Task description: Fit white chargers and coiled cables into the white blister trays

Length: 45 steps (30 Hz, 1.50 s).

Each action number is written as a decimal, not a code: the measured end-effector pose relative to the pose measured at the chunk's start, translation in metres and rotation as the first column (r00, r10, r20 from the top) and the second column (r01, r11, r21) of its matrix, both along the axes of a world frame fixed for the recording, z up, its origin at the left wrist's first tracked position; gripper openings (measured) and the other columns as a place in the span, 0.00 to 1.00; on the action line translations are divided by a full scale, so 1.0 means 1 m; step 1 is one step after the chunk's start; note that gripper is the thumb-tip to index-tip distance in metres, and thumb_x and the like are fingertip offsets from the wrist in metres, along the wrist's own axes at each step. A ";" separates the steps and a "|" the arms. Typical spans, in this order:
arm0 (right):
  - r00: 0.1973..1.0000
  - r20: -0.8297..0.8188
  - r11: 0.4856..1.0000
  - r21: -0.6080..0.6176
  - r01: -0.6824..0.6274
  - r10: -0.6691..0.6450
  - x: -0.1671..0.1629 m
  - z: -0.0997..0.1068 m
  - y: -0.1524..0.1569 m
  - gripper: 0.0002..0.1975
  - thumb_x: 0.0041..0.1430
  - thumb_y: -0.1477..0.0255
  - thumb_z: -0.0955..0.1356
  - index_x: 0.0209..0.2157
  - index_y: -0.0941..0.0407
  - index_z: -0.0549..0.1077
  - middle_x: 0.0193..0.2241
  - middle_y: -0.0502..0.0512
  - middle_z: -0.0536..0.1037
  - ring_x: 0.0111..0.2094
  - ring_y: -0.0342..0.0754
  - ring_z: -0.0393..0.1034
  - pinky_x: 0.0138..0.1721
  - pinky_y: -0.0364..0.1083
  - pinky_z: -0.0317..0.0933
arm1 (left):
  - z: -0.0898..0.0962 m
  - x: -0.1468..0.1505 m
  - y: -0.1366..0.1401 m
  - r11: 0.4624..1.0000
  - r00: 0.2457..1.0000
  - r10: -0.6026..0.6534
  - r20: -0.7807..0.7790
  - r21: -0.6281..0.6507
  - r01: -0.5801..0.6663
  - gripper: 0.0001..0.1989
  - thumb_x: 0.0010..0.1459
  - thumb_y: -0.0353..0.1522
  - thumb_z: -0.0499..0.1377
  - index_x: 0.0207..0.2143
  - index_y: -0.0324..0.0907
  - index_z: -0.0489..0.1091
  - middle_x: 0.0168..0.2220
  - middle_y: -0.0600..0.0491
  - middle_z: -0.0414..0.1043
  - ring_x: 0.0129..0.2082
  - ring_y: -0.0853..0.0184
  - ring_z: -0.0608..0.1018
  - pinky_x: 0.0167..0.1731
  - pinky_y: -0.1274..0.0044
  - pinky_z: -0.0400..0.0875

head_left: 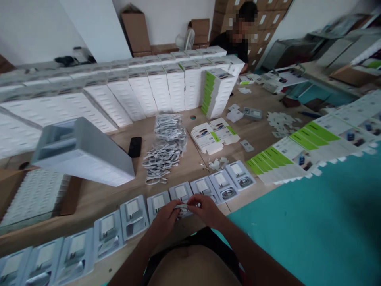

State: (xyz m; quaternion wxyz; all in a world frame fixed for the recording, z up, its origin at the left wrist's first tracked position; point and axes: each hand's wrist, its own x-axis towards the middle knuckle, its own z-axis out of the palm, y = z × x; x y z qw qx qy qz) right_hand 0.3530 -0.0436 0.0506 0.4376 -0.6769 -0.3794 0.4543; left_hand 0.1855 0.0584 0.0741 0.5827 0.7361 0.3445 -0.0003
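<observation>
Both of my hands meet over the row of grey plastic trays at the table's front edge. My left hand point(166, 215) is closed on a white cable point(181, 206), and my right hand point(205, 209) pinches the same cable from the other side. Beneath them lies a tray point(181, 190) with a white charger block in its upper part; my hands partly hide it. To the right, two trays hold a charger and a coiled cable point(229, 193). Trays on the left, such as this one point(133, 216), show a charger above a compartment without a coiled cable.
A pile of bundled white cables point(165, 147) lies mid-table beside a black phone point(135, 147). Stacked trays point(86, 155) stand left. White boxes point(154, 91) form a wall behind. Flat green-white cartons point(270, 161) lie right. A person point(232, 41) sits at the back.
</observation>
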 end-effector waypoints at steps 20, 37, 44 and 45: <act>0.459 0.861 0.885 0.024 -0.465 0.218 0.096 -0.091 -0.078 0.10 0.64 0.75 0.64 0.35 0.55 0.77 0.38 0.56 0.79 0.44 0.50 0.67 0.47 0.50 0.60 | -0.091 0.070 -0.050 0.628 0.856 -0.491 -0.160 0.616 0.475 0.21 0.62 0.28 0.51 0.58 0.41 0.64 0.59 0.46 0.67 0.60 0.58 0.65 0.60 0.63 0.59; 0.399 0.888 0.920 -0.066 -0.387 0.231 0.070 -0.106 -0.084 0.19 0.60 0.76 0.63 0.53 0.56 0.71 0.52 0.59 0.74 0.56 0.53 0.64 0.64 0.57 0.45 | -0.101 0.085 -0.062 0.439 0.778 -0.552 -0.300 0.689 0.577 0.15 0.57 0.28 0.53 0.45 0.35 0.73 0.44 0.39 0.75 0.51 0.53 0.72 0.63 0.58 0.47; 0.395 0.914 0.934 0.060 -0.353 0.091 0.078 -0.118 -0.087 0.23 0.59 0.77 0.62 0.55 0.48 0.70 0.53 0.54 0.74 0.55 0.54 0.67 0.62 0.61 0.49 | -0.080 0.052 -0.005 0.673 0.906 -0.395 -0.152 0.623 0.398 0.16 0.57 0.33 0.56 0.48 0.45 0.69 0.52 0.46 0.72 0.52 0.59 0.72 0.55 0.66 0.62; 0.402 0.914 0.946 0.088 -0.311 0.047 0.079 -0.122 -0.087 0.22 0.59 0.74 0.62 0.54 0.48 0.70 0.53 0.55 0.74 0.54 0.55 0.68 0.60 0.61 0.52 | -0.077 0.039 0.013 0.700 0.942 -0.270 -0.201 0.631 0.335 0.14 0.57 0.32 0.56 0.47 0.43 0.70 0.50 0.46 0.72 0.50 0.59 0.73 0.53 0.67 0.64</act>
